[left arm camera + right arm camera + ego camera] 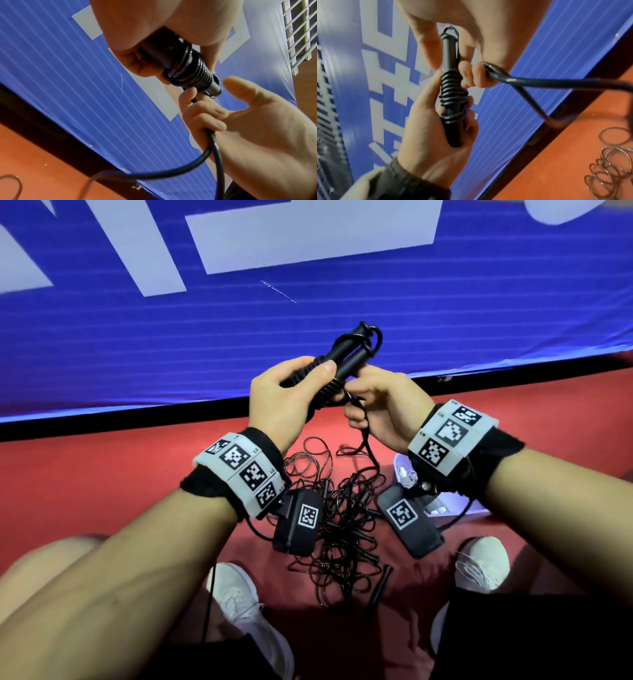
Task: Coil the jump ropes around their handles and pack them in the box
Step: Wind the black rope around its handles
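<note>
Two black jump-rope handles [346, 356] lie side by side in my left hand [305, 381], tips pointing up and away. Several turns of black rope [190, 73] are wound round their middle. My right hand [361, 405] is just right of the handles, its fingers curled round the free rope [213, 136], which hangs down to the floor. In the right wrist view my left hand [429, 121] grips the handles [452, 129] below the coils [452, 92], and the rope [539, 81] runs out of my right fingers to the right.
A tangled pile of black ropes [337, 529] with loose handles [380, 585] lies on the red floor between my white shoes [239, 601]. A pale box-like thing [448, 505] is partly hidden behind my right wrist. A blue banner [308, 302] stands ahead.
</note>
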The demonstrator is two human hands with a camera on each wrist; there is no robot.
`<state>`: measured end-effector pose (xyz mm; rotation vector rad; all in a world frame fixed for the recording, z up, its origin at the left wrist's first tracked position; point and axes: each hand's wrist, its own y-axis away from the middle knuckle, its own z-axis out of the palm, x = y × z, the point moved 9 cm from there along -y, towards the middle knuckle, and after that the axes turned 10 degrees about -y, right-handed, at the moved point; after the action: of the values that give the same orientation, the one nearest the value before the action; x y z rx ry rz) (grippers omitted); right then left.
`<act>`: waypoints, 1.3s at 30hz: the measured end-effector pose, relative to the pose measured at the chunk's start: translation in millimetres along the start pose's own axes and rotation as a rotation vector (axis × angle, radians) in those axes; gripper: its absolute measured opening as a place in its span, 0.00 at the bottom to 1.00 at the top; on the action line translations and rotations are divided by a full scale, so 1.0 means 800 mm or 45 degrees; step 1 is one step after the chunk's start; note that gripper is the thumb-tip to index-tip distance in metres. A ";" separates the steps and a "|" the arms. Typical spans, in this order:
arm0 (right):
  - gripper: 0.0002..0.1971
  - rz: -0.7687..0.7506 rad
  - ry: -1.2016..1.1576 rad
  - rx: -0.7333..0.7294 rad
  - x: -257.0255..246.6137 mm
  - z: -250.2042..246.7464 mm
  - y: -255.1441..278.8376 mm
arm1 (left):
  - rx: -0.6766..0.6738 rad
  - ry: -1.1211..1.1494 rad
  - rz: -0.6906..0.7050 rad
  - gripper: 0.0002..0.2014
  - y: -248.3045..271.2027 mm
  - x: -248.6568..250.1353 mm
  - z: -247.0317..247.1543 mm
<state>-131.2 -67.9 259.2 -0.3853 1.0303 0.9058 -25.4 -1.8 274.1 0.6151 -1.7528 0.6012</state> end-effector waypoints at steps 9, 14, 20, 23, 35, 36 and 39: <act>0.08 -0.039 0.023 0.129 0.014 -0.013 -0.001 | -0.044 0.016 0.046 0.05 0.005 0.004 0.010; 0.07 -0.047 -0.015 0.108 0.016 -0.009 -0.001 | 0.037 0.092 0.022 0.07 0.003 0.002 0.010; 0.08 -0.090 -0.069 0.101 0.018 -0.005 0.000 | 0.148 0.086 0.031 0.08 -0.001 0.002 0.005; 0.09 -0.078 -0.050 0.129 0.025 -0.011 -0.002 | 0.188 0.080 0.008 0.07 -0.001 -0.004 0.007; 0.12 -0.033 0.190 0.176 0.011 -0.048 -0.004 | -0.559 -0.475 0.174 0.22 0.003 -0.009 0.054; 0.11 -0.043 0.220 0.161 0.010 -0.047 -0.003 | -0.605 -0.432 0.149 0.22 0.004 -0.009 0.053; 0.10 -0.070 0.290 0.094 0.005 -0.040 0.001 | -0.738 -0.294 0.056 0.25 0.007 -0.012 0.053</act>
<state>-149.4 -86.8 239.7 -0.4601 1.2524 0.7848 -57.0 -25.2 254.3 0.2436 -2.0395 0.0317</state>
